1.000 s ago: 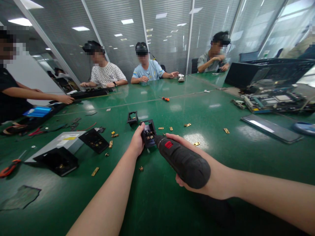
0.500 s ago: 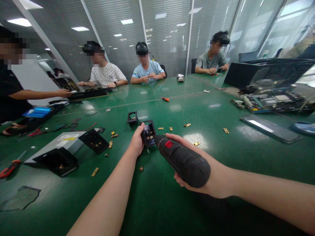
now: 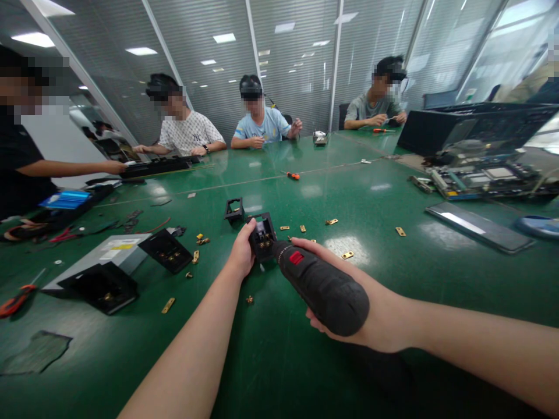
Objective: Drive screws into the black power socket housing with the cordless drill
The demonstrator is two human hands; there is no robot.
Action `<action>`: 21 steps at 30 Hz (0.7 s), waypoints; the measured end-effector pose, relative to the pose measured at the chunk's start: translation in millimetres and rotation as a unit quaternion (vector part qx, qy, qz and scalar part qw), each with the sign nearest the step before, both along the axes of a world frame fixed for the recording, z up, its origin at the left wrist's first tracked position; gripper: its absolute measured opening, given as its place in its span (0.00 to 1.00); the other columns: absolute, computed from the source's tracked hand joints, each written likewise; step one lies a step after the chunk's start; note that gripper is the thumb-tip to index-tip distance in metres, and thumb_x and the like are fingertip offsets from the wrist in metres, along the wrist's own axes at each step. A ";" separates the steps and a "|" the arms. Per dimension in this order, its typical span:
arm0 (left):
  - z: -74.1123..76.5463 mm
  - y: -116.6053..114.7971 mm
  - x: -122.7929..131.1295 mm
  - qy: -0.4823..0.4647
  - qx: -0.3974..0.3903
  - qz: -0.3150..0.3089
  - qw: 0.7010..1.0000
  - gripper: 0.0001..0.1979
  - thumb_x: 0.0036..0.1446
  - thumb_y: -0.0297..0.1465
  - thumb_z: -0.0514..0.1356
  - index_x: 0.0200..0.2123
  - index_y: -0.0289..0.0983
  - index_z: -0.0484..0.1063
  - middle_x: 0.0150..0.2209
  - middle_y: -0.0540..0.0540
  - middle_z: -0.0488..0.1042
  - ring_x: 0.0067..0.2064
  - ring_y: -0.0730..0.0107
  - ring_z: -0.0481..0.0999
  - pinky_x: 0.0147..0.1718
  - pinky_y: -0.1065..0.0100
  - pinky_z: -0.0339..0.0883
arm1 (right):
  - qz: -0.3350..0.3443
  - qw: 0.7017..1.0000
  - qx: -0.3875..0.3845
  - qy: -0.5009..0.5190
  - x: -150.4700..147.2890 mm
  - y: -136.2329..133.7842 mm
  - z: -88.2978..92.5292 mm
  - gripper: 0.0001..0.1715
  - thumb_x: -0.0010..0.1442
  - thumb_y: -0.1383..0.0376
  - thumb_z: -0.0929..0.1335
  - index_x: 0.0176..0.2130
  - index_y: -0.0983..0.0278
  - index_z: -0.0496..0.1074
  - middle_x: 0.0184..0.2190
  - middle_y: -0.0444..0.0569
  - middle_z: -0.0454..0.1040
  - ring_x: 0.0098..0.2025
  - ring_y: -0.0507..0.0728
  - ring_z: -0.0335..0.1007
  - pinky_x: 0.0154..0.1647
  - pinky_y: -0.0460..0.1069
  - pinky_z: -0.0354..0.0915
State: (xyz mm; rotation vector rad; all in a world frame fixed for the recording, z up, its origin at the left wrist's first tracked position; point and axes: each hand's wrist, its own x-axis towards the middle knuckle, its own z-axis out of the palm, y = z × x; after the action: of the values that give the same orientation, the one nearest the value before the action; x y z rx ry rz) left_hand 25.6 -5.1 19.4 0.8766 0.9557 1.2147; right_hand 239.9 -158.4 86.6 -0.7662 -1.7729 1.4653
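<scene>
Near the middle of the green table [image 3: 271,361], my left hand [image 3: 243,249] grips the left side of a small black housing [image 3: 263,228] with brass parts inside. My right hand [image 3: 349,291] is wrapped round a black power screwdriver [image 3: 325,288] with a red switch. The tool's front end meets the housing's right side; its tip is hidden. Behind my left hand stands a black frame [image 3: 234,210]. Brass plates [image 3: 348,255] lie to the right, and a brass piece [image 3: 249,299] lies beside my left forearm.
At the left are a black panel [image 3: 166,250], an open black box [image 3: 101,287], a metal case [image 3: 124,247] and an orange-handled screwdriver [image 3: 17,301]. A phone [image 3: 479,227] and a circuit board [image 3: 493,177] lie right. Several people sit or stand around the table.
My right hand and the power screwdriver have shifted slightly left. Across the table, the person in light blue has parted their hands and raised one.
</scene>
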 end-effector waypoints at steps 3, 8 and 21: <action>-0.1 0.1 -0.1 0.001 0.000 -0.002 1.000 0.20 0.56 0.46 0.60 0.37 0.34 0.74 0.30 0.41 0.79 0.31 0.59 0.81 0.32 0.61 0.75 | 0.002 1.000 -0.003 -0.005 0.4 -0.1 -3.1 0.64 0.50 0.76 0.73 0.70 0.60 0.35 0.34 0.43 0.72 0.32 0.53 0.73 0.42 0.53 0.70; 0.9 -0.3 0.5 -0.002 -0.002 0.001 1.000 0.20 0.55 0.46 0.60 0.38 0.35 0.74 0.31 0.42 0.80 0.32 0.60 0.81 0.32 0.61 0.76 | -0.008 1.000 0.012 0.005 -0.1 0.0 2.2 0.61 0.49 0.76 0.72 0.70 0.63 0.37 0.36 0.45 0.71 0.33 0.53 0.72 0.45 0.54 0.69; 0.6 0.2 0.6 0.000 -0.004 -0.002 1.000 0.20 0.55 0.47 0.60 0.37 0.35 0.73 0.31 0.42 0.79 0.31 0.59 0.81 0.32 0.60 0.75 | -0.017 1.000 0.009 0.009 -1.5 -0.8 4.5 0.59 0.48 0.79 0.72 0.69 0.61 0.41 0.40 0.48 0.71 0.39 0.55 0.72 0.45 0.53 0.70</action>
State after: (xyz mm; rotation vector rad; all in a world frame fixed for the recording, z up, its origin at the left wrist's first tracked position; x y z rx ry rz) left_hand 26.1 -4.8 20.0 0.8711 0.9576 1.2076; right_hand 238.4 -159.1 91.0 -0.7685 -1.7489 1.4276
